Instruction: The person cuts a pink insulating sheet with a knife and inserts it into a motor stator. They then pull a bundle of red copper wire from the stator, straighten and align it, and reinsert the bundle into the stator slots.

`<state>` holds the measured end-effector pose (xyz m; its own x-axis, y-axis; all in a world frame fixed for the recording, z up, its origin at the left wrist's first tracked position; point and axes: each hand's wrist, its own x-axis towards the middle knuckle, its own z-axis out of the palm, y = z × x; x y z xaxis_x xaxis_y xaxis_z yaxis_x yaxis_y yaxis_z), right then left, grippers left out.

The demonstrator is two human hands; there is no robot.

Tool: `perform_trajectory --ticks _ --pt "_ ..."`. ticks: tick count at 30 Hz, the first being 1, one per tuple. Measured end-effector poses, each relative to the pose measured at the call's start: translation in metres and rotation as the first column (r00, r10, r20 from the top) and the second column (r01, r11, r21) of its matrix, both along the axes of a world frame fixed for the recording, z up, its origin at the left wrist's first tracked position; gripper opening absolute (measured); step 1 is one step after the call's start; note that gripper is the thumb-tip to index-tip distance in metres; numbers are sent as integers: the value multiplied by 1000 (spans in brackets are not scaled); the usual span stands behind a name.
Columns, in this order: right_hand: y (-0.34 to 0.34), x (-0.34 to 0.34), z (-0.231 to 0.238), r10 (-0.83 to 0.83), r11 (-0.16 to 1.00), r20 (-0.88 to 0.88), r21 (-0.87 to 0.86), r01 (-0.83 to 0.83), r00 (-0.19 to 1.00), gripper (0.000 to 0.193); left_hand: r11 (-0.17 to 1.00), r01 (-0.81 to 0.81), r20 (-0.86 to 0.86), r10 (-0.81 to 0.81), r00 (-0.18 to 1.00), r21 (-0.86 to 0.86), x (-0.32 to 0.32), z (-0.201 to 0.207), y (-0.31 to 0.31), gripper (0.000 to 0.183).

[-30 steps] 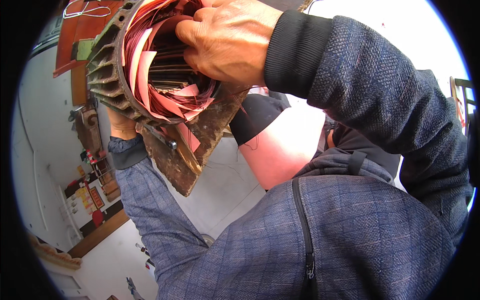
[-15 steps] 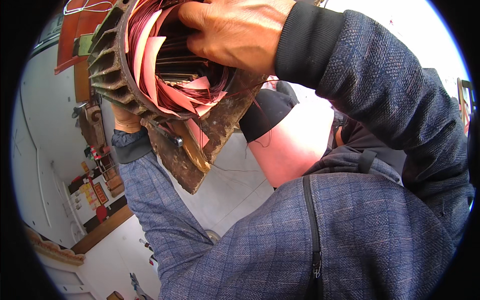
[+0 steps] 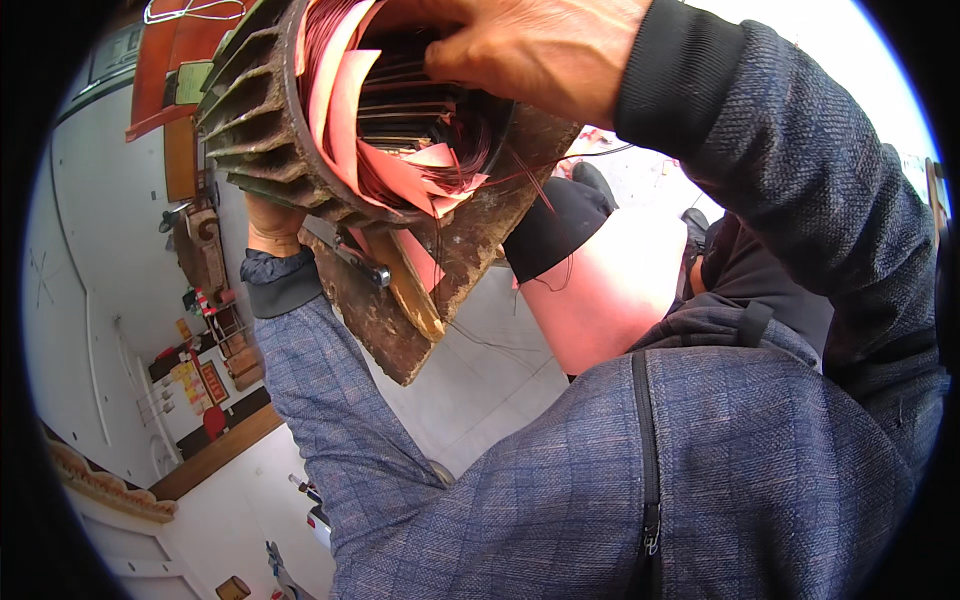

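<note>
A ribbed metal motor stator (image 3: 255,115) stands tilted on a worn board (image 3: 485,235) at the upper left. Dark red copper wire (image 3: 318,40) lines its opening, with pink insulating paper strips (image 3: 345,105) among the coils. My right hand (image 3: 545,50) reaches into the opening from the right, fingers bent and closed; what they hold, if anything, is hidden. Under the stator's lower left side is my left hand (image 3: 272,225), its fingers out of sight behind the housing. A wooden strip (image 3: 415,295) and a dark tool with a shiny end (image 3: 375,272) lie below the stator.
Loose wires (image 3: 520,180) trail off the coils toward the right. Beyond the board are my pink-and-black covered leg (image 3: 600,290) and a pale tiled floor (image 3: 470,370). A red cabinet (image 3: 165,75) and a shelf area with small items (image 3: 200,385) stand at the left.
The whole view has shifted, so the stator and room appear farther right. Relative to the stator, my right hand has moved slightly right, still inside the opening. My left hand stays beneath it.
</note>
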<state>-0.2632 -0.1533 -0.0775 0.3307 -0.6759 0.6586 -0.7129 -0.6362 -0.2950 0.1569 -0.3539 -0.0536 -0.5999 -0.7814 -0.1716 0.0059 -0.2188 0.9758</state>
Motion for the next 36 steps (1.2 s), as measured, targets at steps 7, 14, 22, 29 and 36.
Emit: perform_trajectory --ticks 7,14,22,29,36 --pt "20 -7 7 71 994 153 66 -81 986 26 993 119 -77 -119 990 -6 5 -9 -7 61" --pt "40 -6 0 -24 997 214 83 6 977 20 950 307 -158 -312 937 -54 7 -17 -14 62" --pt "71 -8 -22 -149 976 149 181 122 978 19 991 130 -74 -127 989 37 11 -16 -13 66" --pt "78 -9 -23 -162 968 186 219 120 969 9 995 97 -30 -97 995 14 2 -15 -13 66" --pt "82 -16 -39 -159 957 202 271 101 966 20 998 62 18 -62 998 7 1 -16 -5 65"
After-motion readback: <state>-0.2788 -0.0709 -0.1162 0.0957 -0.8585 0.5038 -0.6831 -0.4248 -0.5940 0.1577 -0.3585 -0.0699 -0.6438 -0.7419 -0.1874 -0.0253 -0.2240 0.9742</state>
